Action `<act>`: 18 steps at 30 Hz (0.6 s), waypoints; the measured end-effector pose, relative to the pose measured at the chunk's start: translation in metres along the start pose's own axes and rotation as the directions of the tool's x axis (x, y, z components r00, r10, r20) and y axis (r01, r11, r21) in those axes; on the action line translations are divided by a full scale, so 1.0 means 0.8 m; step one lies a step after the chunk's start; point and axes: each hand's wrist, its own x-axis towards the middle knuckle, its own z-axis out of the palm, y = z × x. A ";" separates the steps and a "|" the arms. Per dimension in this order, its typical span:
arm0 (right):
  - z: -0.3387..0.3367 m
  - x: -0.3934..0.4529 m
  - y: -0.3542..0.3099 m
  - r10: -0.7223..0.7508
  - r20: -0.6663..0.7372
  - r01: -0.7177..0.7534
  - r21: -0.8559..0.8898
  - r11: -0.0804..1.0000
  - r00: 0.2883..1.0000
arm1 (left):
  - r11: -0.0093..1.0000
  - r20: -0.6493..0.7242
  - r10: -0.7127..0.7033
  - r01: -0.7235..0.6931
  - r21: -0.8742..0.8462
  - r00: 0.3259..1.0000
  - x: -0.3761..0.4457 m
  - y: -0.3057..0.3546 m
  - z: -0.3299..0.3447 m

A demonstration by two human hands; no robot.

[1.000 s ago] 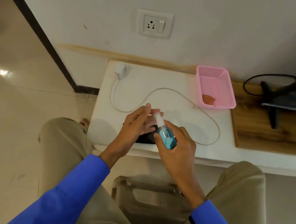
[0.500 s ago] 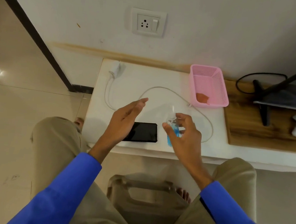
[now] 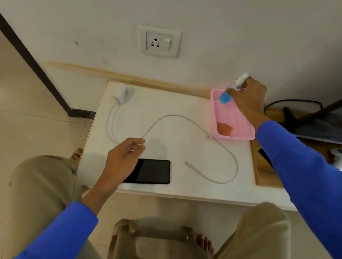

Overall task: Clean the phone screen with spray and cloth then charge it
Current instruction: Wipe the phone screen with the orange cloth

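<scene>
- Far left: bare tiled floor runs beside the white table; the table's left edge stands free of the wall corner.
- Charger adapter lies at the table's back-left corner, close to the rear edge. Its cable loops across the middle of the top, and the free plug end lies right of the phone, apart from it.
- Left hand hovers over the phone's left end, fingers loosely curled, grasping nothing.
- Phone lies flat, screen up, near the table's front edge, with bare tabletop between it and the cable loop.
- Wall socket sits above the table's rear edge; nothing is plugged in.
- Pink basket stands at the back-right of the table, with an orange cloth inside at its near end.
- Right hand grasps the spray bottle above the basket's far end, fingers curled round its neck, bottle tilted.
- Far right: a wooden surface adjoins the table and bears a white controller.
</scene>
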 end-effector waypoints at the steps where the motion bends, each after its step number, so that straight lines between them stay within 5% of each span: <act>1: 0.009 0.008 0.007 0.015 0.004 -0.015 -0.010 1.000 1.000 | 1.000 0.008 0.004 -0.004 0.009 1.000 0.001 -0.002 0.002; 14: 0.048 0.045 0.054 0.120 0.053 -0.110 -0.171 0.979 0.991 | 1.000 0.012 0.001 -0.001 -0.014 1.000 0.017 0.001 0.014; 18: 0.037 0.030 0.057 0.259 0.164 -0.240 -0.127 0.962 0.952 | 0.981 0.064 -0.108 0.117 -0.154 0.992 0.014 0.008 0.013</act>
